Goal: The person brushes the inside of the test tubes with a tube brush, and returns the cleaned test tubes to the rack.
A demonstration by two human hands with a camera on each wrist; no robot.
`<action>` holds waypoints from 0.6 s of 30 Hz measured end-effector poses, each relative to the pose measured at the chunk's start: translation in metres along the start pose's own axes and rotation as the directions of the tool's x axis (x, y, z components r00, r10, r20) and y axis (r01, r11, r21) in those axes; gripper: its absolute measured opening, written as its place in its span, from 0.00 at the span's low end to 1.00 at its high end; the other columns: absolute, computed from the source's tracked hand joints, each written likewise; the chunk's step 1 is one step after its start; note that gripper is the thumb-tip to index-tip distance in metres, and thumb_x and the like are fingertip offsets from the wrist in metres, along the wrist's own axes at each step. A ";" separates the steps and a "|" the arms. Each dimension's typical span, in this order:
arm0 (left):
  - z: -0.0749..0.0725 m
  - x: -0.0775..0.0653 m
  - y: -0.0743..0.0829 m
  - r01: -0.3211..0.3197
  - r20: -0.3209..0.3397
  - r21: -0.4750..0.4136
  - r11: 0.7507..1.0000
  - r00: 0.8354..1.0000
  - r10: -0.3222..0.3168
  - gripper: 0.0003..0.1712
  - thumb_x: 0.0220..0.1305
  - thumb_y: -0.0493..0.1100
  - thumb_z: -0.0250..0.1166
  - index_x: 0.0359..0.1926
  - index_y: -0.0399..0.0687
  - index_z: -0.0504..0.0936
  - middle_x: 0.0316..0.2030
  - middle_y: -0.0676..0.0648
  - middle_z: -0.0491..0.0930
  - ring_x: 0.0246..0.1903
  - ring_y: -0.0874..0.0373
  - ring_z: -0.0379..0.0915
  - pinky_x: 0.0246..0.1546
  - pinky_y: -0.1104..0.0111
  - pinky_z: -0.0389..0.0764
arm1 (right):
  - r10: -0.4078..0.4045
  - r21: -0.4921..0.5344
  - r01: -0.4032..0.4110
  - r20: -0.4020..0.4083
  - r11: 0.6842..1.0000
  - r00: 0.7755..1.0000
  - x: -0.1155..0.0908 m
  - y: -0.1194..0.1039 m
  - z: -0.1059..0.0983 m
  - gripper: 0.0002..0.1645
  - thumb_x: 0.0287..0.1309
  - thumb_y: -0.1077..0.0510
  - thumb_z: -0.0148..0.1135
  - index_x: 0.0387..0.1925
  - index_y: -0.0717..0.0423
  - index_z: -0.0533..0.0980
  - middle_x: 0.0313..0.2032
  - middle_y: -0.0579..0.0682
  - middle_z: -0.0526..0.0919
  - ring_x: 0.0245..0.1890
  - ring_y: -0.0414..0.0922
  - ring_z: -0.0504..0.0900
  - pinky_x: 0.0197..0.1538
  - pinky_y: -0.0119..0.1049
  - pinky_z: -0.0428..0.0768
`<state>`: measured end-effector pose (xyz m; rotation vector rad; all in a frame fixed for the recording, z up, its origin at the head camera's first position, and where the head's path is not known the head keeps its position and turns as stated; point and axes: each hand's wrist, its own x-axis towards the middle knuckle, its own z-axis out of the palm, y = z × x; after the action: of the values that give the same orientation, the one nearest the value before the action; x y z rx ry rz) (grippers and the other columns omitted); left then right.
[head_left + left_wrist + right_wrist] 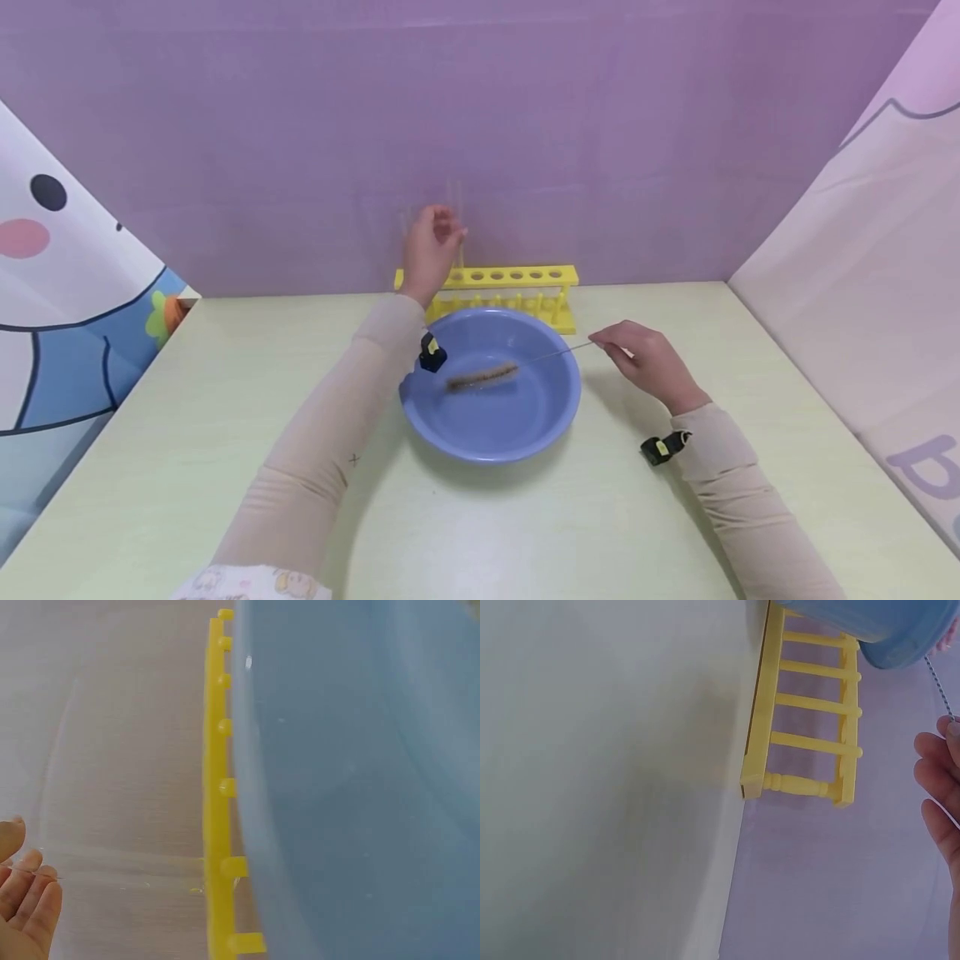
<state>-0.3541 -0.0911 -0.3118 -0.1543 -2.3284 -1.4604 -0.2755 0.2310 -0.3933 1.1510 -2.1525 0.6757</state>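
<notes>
A clear glass test tube (pixel 454 198) stands upright over a hole at the left part of the yellow test tube rack (pixel 521 276). My left hand (pixel 433 250) holds it between thumb and fingertips; in the left wrist view the tube (pixel 127 870) reaches from the fingers (pixel 43 915) toward the rack. Low in the blue basin (pixel 491 433) lies the brown bristle head of a test tube brush (pixel 482 377). My right hand (pixel 648 358), beyond the basin's right rim, pinches the end of its thin handle. The right wrist view shows this handle as twisted wire (pixel 939 686).
Directly behind the basin stands the rack, its left end covered by my left hand. Another faint clear tube (pixel 403 223) shows left of that hand. A purple backdrop (pixel 637 167) rises behind the pale table (pixel 525 525), and printed cloths flank both sides.
</notes>
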 end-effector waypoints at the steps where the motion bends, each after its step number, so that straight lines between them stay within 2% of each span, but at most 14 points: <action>1: -0.001 0.000 0.002 -0.017 -0.006 0.001 1.000 1.000 0.017 0.21 0.64 0.45 0.62 0.55 0.45 0.70 0.47 0.49 0.76 0.50 0.59 0.72 0.51 0.73 0.73 | 0.002 0.001 -0.002 0.003 1.000 1.000 0.000 0.000 0.000 0.15 0.42 0.76 0.66 0.35 0.63 0.82 0.32 0.51 0.84 0.33 0.47 0.82 0.40 0.31 0.77; 5: -0.005 -0.002 0.008 -0.070 -0.028 0.000 0.998 0.997 0.070 0.18 0.63 0.44 0.63 0.52 0.44 0.71 0.45 0.48 0.76 0.49 0.59 0.72 0.51 0.73 0.72 | 0.007 -0.005 -0.007 0.013 1.000 1.000 -0.001 0.000 0.002 0.17 0.41 0.77 0.66 0.36 0.62 0.82 0.32 0.51 0.84 0.33 0.47 0.82 0.40 0.32 0.77; 11: -0.012 -0.006 0.018 -0.096 -0.070 -0.016 0.995 0.993 0.094 0.18 0.62 0.45 0.64 0.51 0.45 0.73 0.43 0.50 0.77 0.47 0.62 0.73 0.50 0.76 0.73 | 0.013 -0.012 -0.013 0.026 1.000 1.000 -0.001 -0.001 0.003 0.18 0.40 0.77 0.68 0.37 0.61 0.82 0.32 0.51 0.85 0.33 0.46 0.82 0.38 0.36 0.79; 15: -0.017 -0.008 0.026 -0.145 -0.097 -0.043 0.988 0.985 0.141 0.19 0.62 0.43 0.64 0.51 0.42 0.73 0.44 0.49 0.78 0.47 0.61 0.74 0.49 0.77 0.73 | 0.029 -0.013 -0.029 0.044 1.000 0.999 -0.001 -0.002 0.003 0.18 0.41 0.75 0.68 0.38 0.60 0.82 0.33 0.50 0.85 0.34 0.46 0.82 0.40 0.34 0.79; 18: -0.022 -0.012 0.033 -0.170 -0.092 -0.037 0.985 0.982 0.167 0.20 0.62 0.43 0.64 0.53 0.42 0.73 0.45 0.48 0.78 0.47 0.61 0.74 0.49 0.77 0.73 | 0.031 -0.011 -0.031 0.045 0.999 0.998 0.000 -0.001 0.003 0.18 0.40 0.75 0.68 0.37 0.60 0.82 0.33 0.49 0.85 0.35 0.45 0.82 0.41 0.31 0.78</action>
<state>-0.3279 -0.0940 -0.2802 -0.2863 -2.1570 -1.4073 -0.2748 0.2288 -0.3952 1.1399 -2.2134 0.6571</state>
